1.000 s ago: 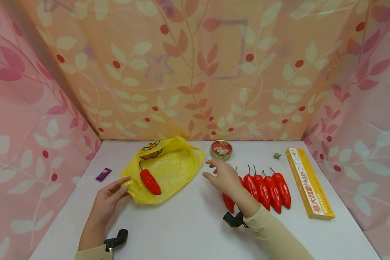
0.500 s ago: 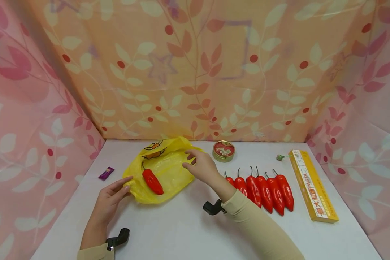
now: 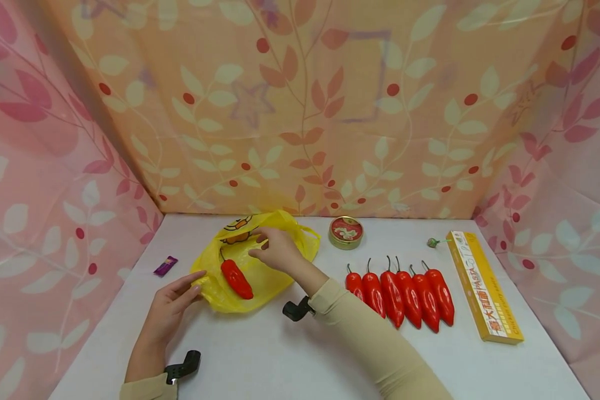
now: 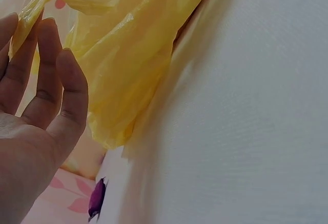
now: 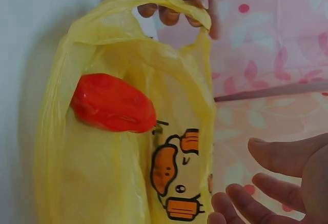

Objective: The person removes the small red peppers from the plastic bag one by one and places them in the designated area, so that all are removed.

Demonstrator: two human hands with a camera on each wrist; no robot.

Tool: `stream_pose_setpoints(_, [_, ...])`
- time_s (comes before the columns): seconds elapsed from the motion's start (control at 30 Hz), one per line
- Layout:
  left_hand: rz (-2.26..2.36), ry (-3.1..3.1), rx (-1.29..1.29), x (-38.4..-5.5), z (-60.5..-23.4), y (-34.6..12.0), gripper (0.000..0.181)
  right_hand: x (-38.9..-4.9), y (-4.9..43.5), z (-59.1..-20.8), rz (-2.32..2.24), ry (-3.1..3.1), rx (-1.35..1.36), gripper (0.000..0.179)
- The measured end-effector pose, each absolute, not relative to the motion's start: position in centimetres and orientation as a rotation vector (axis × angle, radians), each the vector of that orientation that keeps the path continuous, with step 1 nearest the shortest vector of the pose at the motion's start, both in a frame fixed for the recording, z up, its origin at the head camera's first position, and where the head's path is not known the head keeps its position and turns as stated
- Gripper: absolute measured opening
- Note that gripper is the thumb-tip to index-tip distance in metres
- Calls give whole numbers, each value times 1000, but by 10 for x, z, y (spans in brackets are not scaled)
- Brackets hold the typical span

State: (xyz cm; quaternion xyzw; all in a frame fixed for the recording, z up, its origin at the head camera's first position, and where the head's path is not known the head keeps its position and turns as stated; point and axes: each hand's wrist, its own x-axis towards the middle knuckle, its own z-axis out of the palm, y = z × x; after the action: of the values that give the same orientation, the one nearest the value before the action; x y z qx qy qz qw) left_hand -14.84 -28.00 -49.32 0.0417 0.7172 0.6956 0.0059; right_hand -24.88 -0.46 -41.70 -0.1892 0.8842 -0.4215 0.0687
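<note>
A yellow plastic bag [image 3: 272, 286] with a cartoon print lies with its mouth spread toward me. One red chili pepper [image 3: 237, 279] rests inside, its stem toward the bag's back; the right wrist view shows the same pepper [image 5: 113, 103] near the handle. My left hand [image 3: 165, 311] pinches the bag's handle at the left edge between thumb and fingers, which the left wrist view shows lifted. Over the bag's mouth, to the right of the pepper, hovers my right hand [image 3: 282, 253], fingers loosely bent and holding nothing.
Several red chili peppers [image 3: 392, 300] lie in a row right of my right forearm. Behind stands a round red-topped tin [image 3: 346, 232]. A pasta box [image 3: 485, 286] and a small green lollipop-like item [image 3: 433, 243] are farther right. At left lies a purple wrapped candy [image 3: 166, 265].
My right hand has moved left from over the pepper row to above the bag, uncovering the peppers there. The left hand keeps its hold on the bag. The view has shifted slightly.
</note>
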Motion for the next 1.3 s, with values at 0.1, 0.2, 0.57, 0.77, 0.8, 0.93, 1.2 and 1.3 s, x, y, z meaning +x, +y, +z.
stream_pose_setpoints(0.1, [2173, 2239, 129, -148, -494, -281, 47, -252, -15, -424, -1270, 2630, -551, 46])
stream_pose_setpoints(0.2, [2165, 2246, 138, -148, -494, -282, 46, -257, -27, -431, -1248, 2613, -556, 47])
stream_pose_setpoints(0.57, [2169, 2241, 138, -147, -494, -284, 45, -264, -55, -463, -1214, 2420, -534, 44])
stream_pose_setpoints(0.77, [2176, 2252, 142, -148, -495, -282, 45, -261, -58, -473, -1088, 2400, -613, 48])
stream_pose_setpoints(0.8, [2173, 2255, 143, -148, -494, -282, 45, -261, -58, -474, -1061, 2403, -640, 49])
stream_pose_setpoints(0.93, [2176, 2261, 139, -148, -494, -280, 45, -260, -59, -478, -963, 2407, -705, 54])
stream_pose_setpoints(1.2, [2220, 2244, 222, -149, -495, -281, 42, -260, -56, -476, -988, 2418, -665, 63])
stream_pose_setpoints(1.3, [2222, 2246, 237, -150, -496, -281, 42, -261, -52, -473, -1022, 2440, -621, 62])
